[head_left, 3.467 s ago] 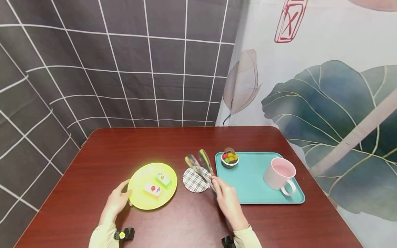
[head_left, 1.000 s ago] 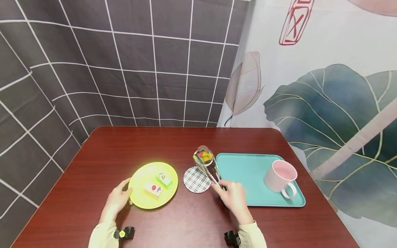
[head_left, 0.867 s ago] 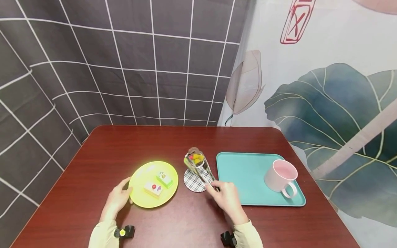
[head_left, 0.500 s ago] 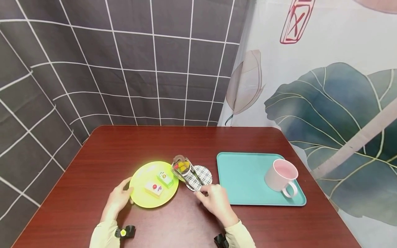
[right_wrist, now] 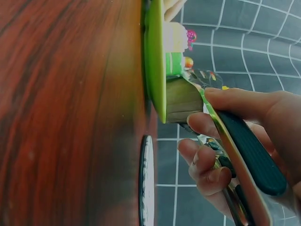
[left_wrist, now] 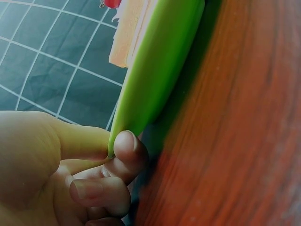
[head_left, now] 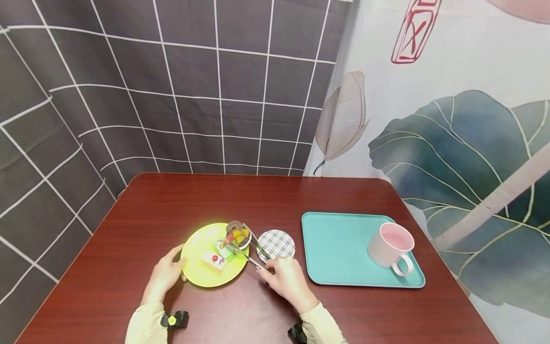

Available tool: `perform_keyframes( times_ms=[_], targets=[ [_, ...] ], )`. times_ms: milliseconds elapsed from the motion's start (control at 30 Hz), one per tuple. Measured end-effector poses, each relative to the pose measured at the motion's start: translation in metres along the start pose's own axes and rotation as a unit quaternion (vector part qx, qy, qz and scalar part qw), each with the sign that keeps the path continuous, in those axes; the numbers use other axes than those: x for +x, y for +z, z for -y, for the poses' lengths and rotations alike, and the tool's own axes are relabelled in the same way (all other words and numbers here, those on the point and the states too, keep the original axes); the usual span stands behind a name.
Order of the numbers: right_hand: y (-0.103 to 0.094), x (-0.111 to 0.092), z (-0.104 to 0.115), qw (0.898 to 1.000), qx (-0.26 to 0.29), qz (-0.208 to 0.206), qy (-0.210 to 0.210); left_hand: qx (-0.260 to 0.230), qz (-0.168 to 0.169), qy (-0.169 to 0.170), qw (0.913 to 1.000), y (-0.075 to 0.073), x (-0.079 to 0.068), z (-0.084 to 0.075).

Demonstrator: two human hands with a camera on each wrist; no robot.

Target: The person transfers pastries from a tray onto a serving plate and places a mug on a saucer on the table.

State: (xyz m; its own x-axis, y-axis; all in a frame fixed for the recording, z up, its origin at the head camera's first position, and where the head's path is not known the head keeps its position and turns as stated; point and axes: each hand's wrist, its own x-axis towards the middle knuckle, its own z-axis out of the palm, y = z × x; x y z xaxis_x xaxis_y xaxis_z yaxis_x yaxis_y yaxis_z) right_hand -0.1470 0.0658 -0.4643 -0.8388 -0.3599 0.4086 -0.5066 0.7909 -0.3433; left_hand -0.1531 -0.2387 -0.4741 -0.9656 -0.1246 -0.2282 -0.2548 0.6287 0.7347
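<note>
My left hand pinches the left rim of a yellow-green plate, thumb above and curled fingers below in the left wrist view. On the plate sit two small toy cake slices, one with a red berry and one green. My right hand grips metal tongs with dark handle pads. Between the tong ends is a fruit-topped cupcake with a chocolate swirl, upright over the plate's right side beside the green slice. Its base is at the plate surface; whether it touches, I cannot tell.
A round checked coaster lies just right of the plate. Farther right, a teal tray carries a pink mug. The brown table ends at a dark gridded curtain behind.
The cupcake, standing on the tray at first, has travelled left in the tongs, past the coaster, to the plate's right side. My left hand has kept its hold on the rim.
</note>
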Motion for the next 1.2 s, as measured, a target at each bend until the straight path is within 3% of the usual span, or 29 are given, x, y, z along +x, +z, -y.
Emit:
perform_keyframes(
  times_ms=[233, 600, 1000, 1200],
  targets=[
    [0.001, 0.001, 0.002, 1.000, 0.008, 0.008, -0.007, 0.008, -0.002, 0.001, 1.0000, 0.000, 0.000, -0.001],
    [0.001, 0.001, 0.002, 1.000, 0.009, 0.004, 0.017, 0.001, -0.002, 0.000, 1.0000, 0.001, 0.000, -0.001],
    [0.004, 0.010, 0.006, 0.998, 0.031, 0.029, 0.035, -0.002, -0.001, -0.002, 1.0000, -0.001, 0.001, -0.002],
    [0.008, 0.013, 0.011, 0.998, 0.040, 0.042, 0.023, -0.002, 0.001, -0.002, 1.0000, 0.000, -0.001, -0.002]
  ],
)
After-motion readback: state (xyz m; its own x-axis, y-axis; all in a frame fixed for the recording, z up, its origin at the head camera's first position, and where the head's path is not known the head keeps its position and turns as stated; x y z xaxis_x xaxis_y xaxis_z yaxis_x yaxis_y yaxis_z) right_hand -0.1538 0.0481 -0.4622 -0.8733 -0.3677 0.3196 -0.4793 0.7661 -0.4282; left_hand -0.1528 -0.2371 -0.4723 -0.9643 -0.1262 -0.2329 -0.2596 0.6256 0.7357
